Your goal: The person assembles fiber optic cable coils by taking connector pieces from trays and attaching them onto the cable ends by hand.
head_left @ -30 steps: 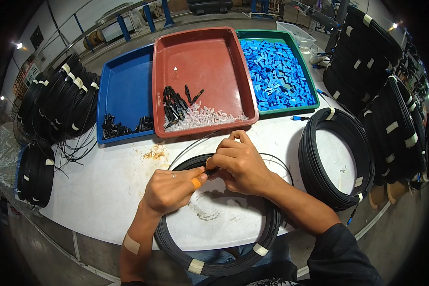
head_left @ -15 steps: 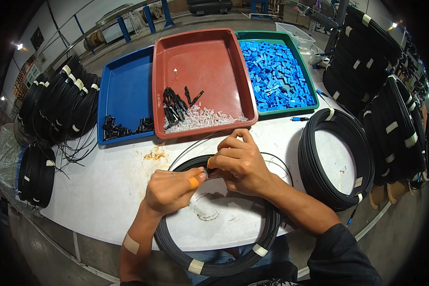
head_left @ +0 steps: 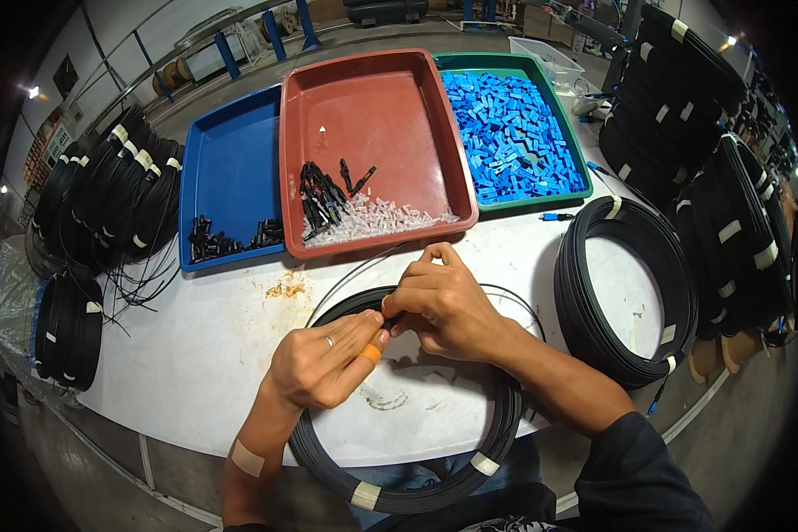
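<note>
My left hand (head_left: pixel 328 362), with orange tape round a finger and a ring on another, is closed, its fingertips pinched together. Against them press the bent fingers of my right hand (head_left: pixel 443 300), also closed, with orange tape at one fingertip. Between the fingertips sits something small and dark, mostly covered, whose kind I cannot make out. Both hands are over the far part of a coil of black cable (head_left: pixel 417 500), bound with pale tape, which overhangs the near table edge. A thin cable loop (head_left: pixel 516 298) runs out past my right hand.
Beyond my hands stand a blue tray (head_left: pixel 235 160) with black pieces, a red tray (head_left: pixel 372 106) with black connector parts and clear sleeves, and a green tray (head_left: pixel 579 182) full of blue clips. More cable coils lie right (head_left: pixel 578 297) and left (head_left: pixel 66 328) on the white table (head_left: pixel 186 355).
My left hand has turned, and its fingers now reach further over the small piece, which showed more before. My right hand has hardly moved. The coil stays in place.
</note>
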`<state>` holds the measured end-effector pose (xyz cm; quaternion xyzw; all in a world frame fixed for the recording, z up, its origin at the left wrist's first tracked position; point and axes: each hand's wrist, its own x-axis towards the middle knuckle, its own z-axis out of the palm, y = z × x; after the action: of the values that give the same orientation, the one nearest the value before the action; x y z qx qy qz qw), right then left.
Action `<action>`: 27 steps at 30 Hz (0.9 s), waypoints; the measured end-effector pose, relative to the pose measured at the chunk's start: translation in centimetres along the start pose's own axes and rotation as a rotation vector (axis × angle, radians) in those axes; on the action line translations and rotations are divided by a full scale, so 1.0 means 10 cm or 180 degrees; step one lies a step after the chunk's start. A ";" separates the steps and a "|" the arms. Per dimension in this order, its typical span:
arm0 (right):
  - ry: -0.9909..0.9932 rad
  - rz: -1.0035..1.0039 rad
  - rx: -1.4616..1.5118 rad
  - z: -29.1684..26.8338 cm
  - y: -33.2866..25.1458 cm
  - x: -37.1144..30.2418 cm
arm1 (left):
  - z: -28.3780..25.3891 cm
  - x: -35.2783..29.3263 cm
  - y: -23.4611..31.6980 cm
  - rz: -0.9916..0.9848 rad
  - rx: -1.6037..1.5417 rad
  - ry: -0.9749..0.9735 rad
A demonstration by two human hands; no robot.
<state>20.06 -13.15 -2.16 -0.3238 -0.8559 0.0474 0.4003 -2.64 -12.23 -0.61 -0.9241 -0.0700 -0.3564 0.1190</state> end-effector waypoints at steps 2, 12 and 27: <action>-0.0161 0.0025 0.0126 0.01 0.01 -0.01 | -0.01 0.00 0.00 0.0025 0.0061 -0.0029; 0.0129 0.0093 0.0028 0.00 0.00 0.00 | 0.00 0.02 0.01 -0.0607 -0.0451 0.0229; 0.0247 0.0046 0.0098 0.05 0.00 0.00 | 0.04 -0.03 -0.02 -0.0592 -0.0283 0.0400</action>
<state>19.71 -13.06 -2.45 -0.3253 -0.8366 0.0509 0.4377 -2.64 -11.92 -1.10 -0.8938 -0.1319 -0.4259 0.0486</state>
